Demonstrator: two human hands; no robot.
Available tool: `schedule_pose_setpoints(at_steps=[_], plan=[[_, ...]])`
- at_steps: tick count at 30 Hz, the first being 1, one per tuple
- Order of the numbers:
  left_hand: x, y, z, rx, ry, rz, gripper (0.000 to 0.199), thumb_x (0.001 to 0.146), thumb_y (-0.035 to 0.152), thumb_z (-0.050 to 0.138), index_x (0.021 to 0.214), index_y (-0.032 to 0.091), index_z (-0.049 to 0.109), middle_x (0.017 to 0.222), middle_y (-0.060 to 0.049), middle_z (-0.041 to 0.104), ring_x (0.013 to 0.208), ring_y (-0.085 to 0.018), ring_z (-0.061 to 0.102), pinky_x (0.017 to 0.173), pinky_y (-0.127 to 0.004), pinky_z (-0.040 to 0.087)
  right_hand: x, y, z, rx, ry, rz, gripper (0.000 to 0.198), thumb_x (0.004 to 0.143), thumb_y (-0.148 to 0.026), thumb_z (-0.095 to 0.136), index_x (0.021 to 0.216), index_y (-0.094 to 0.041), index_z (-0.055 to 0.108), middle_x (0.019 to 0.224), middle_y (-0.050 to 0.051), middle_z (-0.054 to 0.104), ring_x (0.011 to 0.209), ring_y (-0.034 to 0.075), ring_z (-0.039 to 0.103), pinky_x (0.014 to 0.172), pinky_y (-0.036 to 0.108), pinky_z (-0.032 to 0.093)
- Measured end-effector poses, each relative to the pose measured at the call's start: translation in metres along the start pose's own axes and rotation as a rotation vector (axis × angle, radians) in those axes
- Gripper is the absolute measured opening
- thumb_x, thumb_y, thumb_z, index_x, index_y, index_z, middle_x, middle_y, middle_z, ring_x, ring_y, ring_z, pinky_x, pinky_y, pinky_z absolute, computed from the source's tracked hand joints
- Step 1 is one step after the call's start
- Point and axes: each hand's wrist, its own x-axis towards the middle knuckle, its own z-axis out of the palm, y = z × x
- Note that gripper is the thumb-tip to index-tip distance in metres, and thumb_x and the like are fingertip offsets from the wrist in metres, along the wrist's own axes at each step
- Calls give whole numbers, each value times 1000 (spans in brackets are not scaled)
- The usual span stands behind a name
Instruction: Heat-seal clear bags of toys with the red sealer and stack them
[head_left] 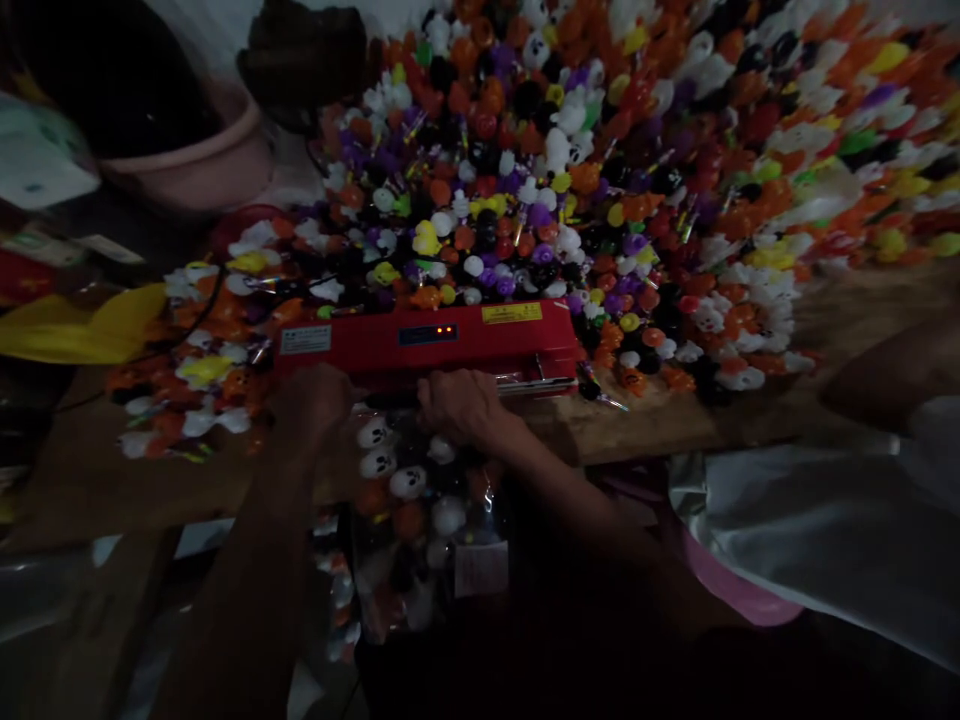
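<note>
The relation that matters is between the bag's top and the long front edge of the machine. The clear bag (409,600) of small toys hangs nearer the wearer than the two hands, its upper end between them and its long axis running from that end back toward the wearer's body. Just beyond the hands lies the red machine (360,340), its long axis running crosswise, close to square with the bag's. The left hand (313,400) is at the machine's left end, just outside the bag's upper left corner; the right hand (459,402) is a little past the machine's middle and lies over the bag's upper right part, so it is plainly the nearer to the bag, while the machine's right end reaches well past it. The right hand is curled, its fingers bent closed on the bag's upper edge, up against the machine's front. The left hand is bent into a loose fist, but shadow and blur hide its fingertips, so whether it grips the bag or only rests at the machine cannot be told. How far the bag's edge goes under the machine is also hidden. Beyond the machine a heap of toys (495,215) spreads over the table (637,430), with more of them left of the left hand.
</note>
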Motion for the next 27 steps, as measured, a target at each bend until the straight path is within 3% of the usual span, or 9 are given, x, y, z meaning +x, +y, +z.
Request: schedule_pose_setpoints(at_steps=[2,7,10,13,15,18,22,25,27], plan=[[-8,-1,0,103,-55,33,22,80,36,67,66,19,69,94,-17,75,101,-40,69,88,-48,52,-8,-1,-1,4,45,-17,42,108,-31,25,119,-16,63,111,14,69,88,22,63,64,33,34],[-20,-9,5,24,89,166,24,86,37,57,78,20,72,92,-11,77,89,-26,70,79,-33,49,-13,0,8,53,147,-15,47,110,-35,21,120,-15,62,109,14,68,92,22,61,70,34,37],[-21,-2,2,142,30,126,26,89,36,56,87,18,75,99,-12,77,96,-28,70,82,-34,50,-2,3,15,97,88,-24,46,110,-33,21,120,-17,63,112,14,68,93,23,62,68,34,37],[-20,10,-6,309,-58,79,34,96,39,52,95,15,76,110,-18,75,109,-36,68,85,-39,52,11,6,20,153,30,37,44,109,-31,24,116,-17,65,103,13,69,86,22,62,66,33,36],[-20,14,-10,363,-50,39,44,100,44,46,97,12,76,108,-22,74,108,-39,69,84,-42,53,15,8,24,154,27,32,40,108,-36,31,117,-18,65,97,12,69,82,21,61,66,32,36],[-22,14,-12,424,12,22,52,101,51,48,95,8,76,101,-26,73,104,-41,69,87,-46,54,10,10,31,109,72,-47,41,107,-42,33,126,-19,62,107,13,69,85,23,60,67,33,34],[-21,15,-14,353,-39,66,31,94,41,61,100,16,79,109,-19,75,108,-39,69,86,-43,53,3,11,41,35,193,-57,46,109,-39,25,136,-17,55,114,15,67,91,25,59,70,36,33],[-17,18,-13,265,-75,1,23,90,34,67,104,23,81,110,-14,77,106,-37,70,80,-39,52,5,9,41,47,182,-16,41,108,-39,30,124,-18,61,104,13,69,87,23,59,68,36,33],[-15,15,-10,224,-63,44,20,88,33,69,100,24,82,108,-11,78,106,-35,70,80,-38,50,6,8,37,85,154,27,37,108,-37,31,115,-19,63,98,11,69,83,22,59,68,35,34]])
